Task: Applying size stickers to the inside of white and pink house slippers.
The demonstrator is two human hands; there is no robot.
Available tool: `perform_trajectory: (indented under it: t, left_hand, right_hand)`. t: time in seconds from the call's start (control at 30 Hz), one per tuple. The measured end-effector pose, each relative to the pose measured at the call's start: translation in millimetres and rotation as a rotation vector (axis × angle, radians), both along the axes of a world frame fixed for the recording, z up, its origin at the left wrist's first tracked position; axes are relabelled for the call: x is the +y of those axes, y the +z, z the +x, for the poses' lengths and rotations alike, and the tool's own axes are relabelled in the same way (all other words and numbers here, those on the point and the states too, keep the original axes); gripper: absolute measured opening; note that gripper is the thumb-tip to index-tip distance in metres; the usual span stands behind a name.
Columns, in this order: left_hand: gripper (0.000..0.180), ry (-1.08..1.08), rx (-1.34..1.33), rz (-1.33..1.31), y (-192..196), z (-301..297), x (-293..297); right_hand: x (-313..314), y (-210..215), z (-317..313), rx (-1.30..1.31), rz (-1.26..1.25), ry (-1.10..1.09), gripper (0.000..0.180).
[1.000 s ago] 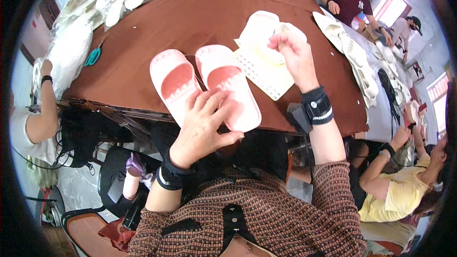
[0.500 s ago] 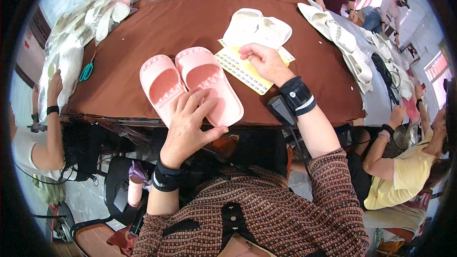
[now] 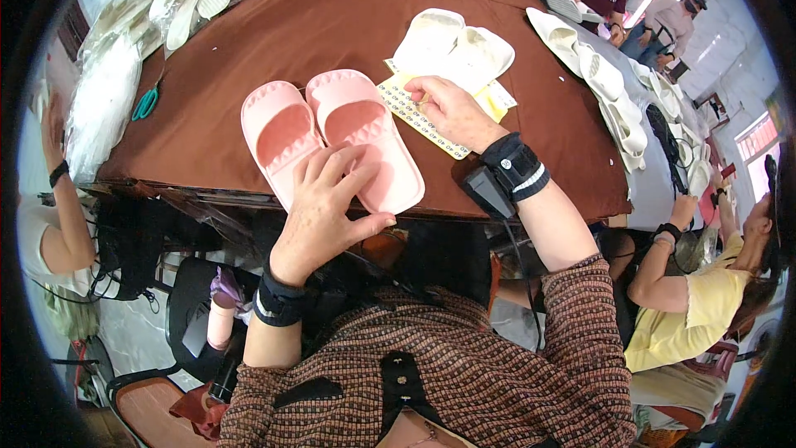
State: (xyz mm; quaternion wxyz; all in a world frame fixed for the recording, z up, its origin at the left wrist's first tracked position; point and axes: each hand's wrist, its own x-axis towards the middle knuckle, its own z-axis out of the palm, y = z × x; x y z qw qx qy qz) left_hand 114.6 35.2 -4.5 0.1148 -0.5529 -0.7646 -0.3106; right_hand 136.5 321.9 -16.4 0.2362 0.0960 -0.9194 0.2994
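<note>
A pair of pink slide slippers, the left slipper and the right slipper, lies side by side at the near table edge, toes pointing away. My left hand rests over their heel ends with its fingers spread, touching the insoles. Beside them is a yellow sheet of small printed stickers. Over that sheet my right hand has thumb and fingertips drawn together in a pinch; whatever is between them is too small to make out. White slippers lie just beyond the sheet.
Brown cloth covers the table. Teal-handled scissors and plastic-wrapped slippers lie left. White slippers line a grey table at right. A black box with a cable is near my right wrist. Other people sit on both sides.
My right hand has shifted slightly left over the sticker sheet, its fingertips lower and closer together. My left hand stays on the pink slippers. The whole view has tilted a little.
</note>
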Motion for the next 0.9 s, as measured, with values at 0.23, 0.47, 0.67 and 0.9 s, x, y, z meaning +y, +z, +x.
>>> perform_trajectory:
  t: [0.23, 0.47, 0.67, 0.9]
  left_hand:
    - [0.061, 0.0, 0.032, 0.014, -1.5, -1.3, 0.2]
    - [0.06, 0.0, 0.019, 0.01, -1.5, -1.1, -0.1]
    - [0.061, 0.005, 0.021, 0.015, -2.5, -1.4, 0.0]
    - [0.06, 0.005, 0.022, 0.009, -2.6, -1.5, 0.1]
  right_hand:
    - [-2.7, 2.4, -1.0, 0.007, 0.091, -0.026, 0.023]
    - [-1.6, 1.4, -3.0, -0.001, 0.148, -0.033, 0.027]
    - [-1.7, 1.1, -1.9, -0.052, 0.087, -0.059, 0.032]
    - [-5.0, 5.9, -0.8, -0.063, 0.137, -0.048, 0.033]
